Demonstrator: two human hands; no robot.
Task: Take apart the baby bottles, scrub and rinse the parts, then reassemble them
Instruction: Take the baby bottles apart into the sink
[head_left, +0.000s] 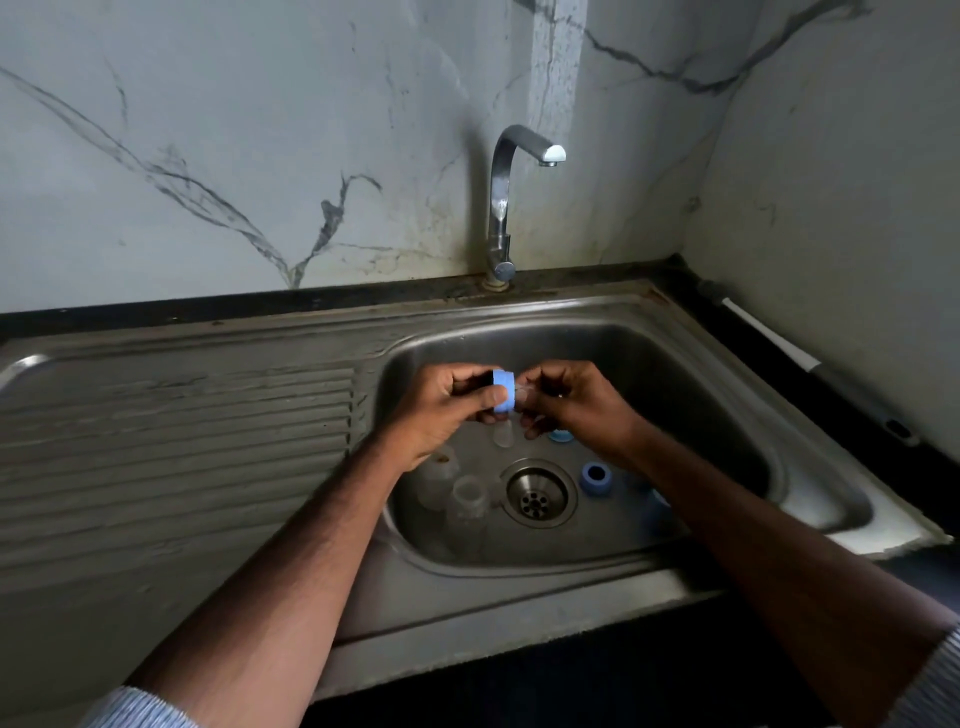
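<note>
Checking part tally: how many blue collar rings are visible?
3 clear: blue collar ring held in left hand, one right of the drain, one partly hidden under right hand. More may hide beneath the right forearm.

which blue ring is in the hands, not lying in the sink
The blue ring gripped by the left hand, above the basin; another ring lies right of the drain.

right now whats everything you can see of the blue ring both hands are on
The light blue plastic screw ring is a short, round collar, matte and opaque. It is held on edge above the steel sink basin, its flat face turned toward the right hand. The left hand has it in its grip, thumb across the band. The right hand pinches a clear, soft-looking teat at the ring's face; whether it sits inside the ring cannot be told.
</note>
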